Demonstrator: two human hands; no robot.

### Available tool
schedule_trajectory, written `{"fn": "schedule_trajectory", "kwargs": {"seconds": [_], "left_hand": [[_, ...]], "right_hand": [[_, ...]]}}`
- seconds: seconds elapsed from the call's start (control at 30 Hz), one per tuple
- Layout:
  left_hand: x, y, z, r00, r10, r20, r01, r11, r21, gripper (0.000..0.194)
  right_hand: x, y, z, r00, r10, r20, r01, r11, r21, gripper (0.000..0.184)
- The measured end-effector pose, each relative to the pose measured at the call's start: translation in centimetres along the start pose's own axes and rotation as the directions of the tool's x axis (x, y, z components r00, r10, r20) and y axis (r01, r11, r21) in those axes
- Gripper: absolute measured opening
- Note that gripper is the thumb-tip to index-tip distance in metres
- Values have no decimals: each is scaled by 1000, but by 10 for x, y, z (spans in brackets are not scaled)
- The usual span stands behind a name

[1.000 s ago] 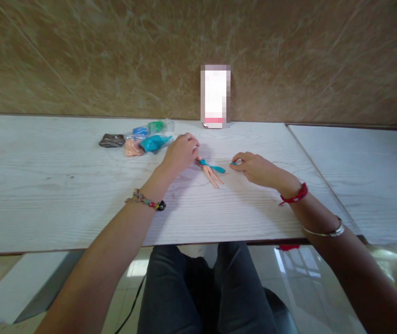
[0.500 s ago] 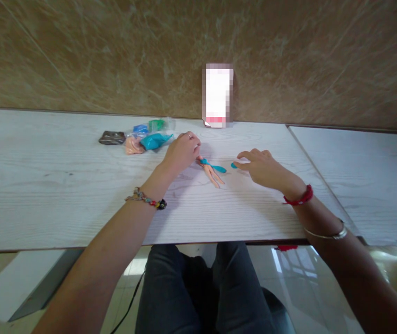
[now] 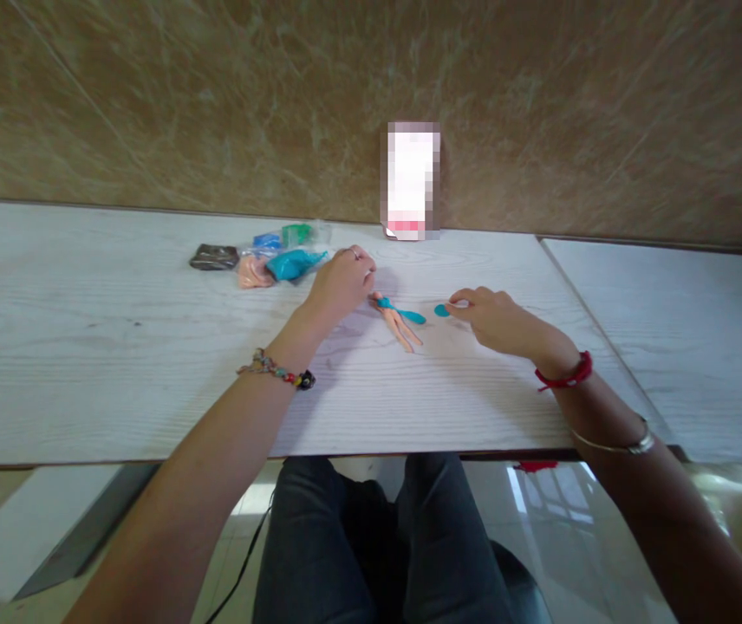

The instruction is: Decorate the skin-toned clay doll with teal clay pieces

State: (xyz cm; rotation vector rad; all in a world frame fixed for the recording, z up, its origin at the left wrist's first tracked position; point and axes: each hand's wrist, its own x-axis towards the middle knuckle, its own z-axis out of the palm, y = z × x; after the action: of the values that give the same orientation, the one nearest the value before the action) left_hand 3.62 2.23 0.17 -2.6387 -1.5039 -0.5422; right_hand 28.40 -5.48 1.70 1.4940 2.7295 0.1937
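Observation:
A small peach-coloured clay figure (image 3: 400,329) lies on the white wood-grain tabletop, legs toward me. Blue clay wraps its upper body, and a flat blue strip (image 3: 413,317) runs out from it to the right. My left hand (image 3: 346,279) is at the figure's upper end with its fingers curled closed; whatever is between them is hidden from me. To the right of the strip, a flat round disc of blue clay (image 3: 441,310) is at the fingertips of my right hand (image 3: 491,319), whose thumb and forefinger pinch together at its right edge.
Several clear bags of clay are grouped at the back left: dark brown (image 3: 213,257), peach (image 3: 255,271), turquoise (image 3: 294,264), blue (image 3: 267,241) and green (image 3: 296,234). A phone-like upright object (image 3: 412,178), blurred out, leans on the marbled wall. A seam (image 3: 595,299) crosses the tabletop at right.
My right thumb and forefinger have closed from a spread pose into a pinch at the blue disc's edge, and more of the disc shows. My left hand stays by the figure.

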Motion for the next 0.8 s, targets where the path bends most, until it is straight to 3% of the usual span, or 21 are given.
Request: {"fn": "schedule_trajectory", "kwargs": {"seconds": [0.13,0.27,0.37,0.47,0.6,0.8], "left_hand": [[-1,1,0,1000,-1,-5,1,1000,10,24],[-2,1,0,1000,5,8,-5,1000,15,25],[-1,1,-1,1000,-3,19,2,1000,19,25],[-1,2,-2,999,-21,29,20,999,26,25],[-2,4,-3,999,-36,38,35,999,27,25],[-1,3,-4,998,-43,50,42,999,13,26]], "right_hand": [[-4,-10,-1,999,-36,15,37,994,-107,48],[1,-8,-3,997,36,-73,-39,998,-44,40],[2,-8,-3,992,36,-120,-40,999,-31,46],[0,-11,-1,998,-47,-33,46,998,-31,52],[3,-10,1,999,-46,27,45,998,44,49],[17,2,10,982,88,-166,-36,955,294,32]]}}
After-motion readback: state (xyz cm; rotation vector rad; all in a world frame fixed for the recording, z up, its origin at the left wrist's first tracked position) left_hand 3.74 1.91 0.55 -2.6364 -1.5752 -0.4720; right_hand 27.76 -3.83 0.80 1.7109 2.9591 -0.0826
